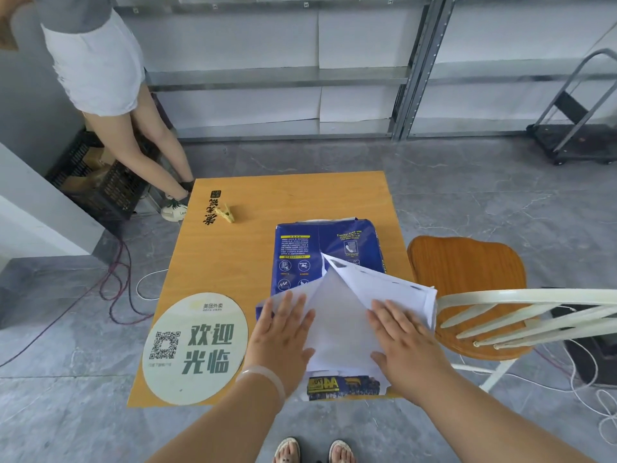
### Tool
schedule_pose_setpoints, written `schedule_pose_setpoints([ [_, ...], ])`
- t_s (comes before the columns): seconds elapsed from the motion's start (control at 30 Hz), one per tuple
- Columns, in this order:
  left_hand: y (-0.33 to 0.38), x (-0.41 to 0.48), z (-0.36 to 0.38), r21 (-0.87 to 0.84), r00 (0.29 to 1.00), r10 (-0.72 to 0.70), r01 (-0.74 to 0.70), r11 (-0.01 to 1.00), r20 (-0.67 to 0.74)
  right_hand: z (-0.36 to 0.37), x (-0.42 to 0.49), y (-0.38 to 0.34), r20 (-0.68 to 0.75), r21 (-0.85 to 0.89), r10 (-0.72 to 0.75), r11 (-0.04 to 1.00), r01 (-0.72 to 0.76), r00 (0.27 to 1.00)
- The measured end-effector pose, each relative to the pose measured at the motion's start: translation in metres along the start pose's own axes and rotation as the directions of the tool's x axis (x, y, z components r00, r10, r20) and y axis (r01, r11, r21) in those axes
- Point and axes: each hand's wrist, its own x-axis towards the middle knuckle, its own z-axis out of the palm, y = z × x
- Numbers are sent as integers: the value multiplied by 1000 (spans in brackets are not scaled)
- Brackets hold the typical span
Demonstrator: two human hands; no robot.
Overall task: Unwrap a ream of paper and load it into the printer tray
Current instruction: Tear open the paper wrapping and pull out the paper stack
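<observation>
Your fingers (pixel 293 307) are spread flat on both hands, left hand (pixel 282 332) and right hand (pixel 400 339) pressing on the opened white flaps of the wrapper (pixel 377 285). The ream (pixel 325 248) lies on the tabletop (pixel 233 262) near its right edge, far end in blue wrap. It looks heavy and dense, the wrapper thin and tearable, so peel the flaps, then lift from underneath at both sides.
</observation>
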Motion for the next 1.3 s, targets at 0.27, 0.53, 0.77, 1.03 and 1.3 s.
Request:
schedule_pose_setpoints([
  [0.27,-47,-4,42,-174,1000,-16,12,985,-21,21,-9,25,74,62,65,996,-69,995],
  [0.53,-45,-3,43,-192,999,-40,33,981,-34,19,-6,26,109,29,60,998,-64,992],
  [0.77,-11,-16,-1,-189,995,8,-27,982,-99,-4,-19,-3,-46,212,-7,977,17,999],
  [1.03,11,-38,-14,-242,987,-97,125,962,126,-16,-37,-22,177,336,71,933,-128,982],
  [1.3,2,-40,-8,-705,856,-356,512,491,374,-20,-40,-19,293,461,273,800,-385,916],
])
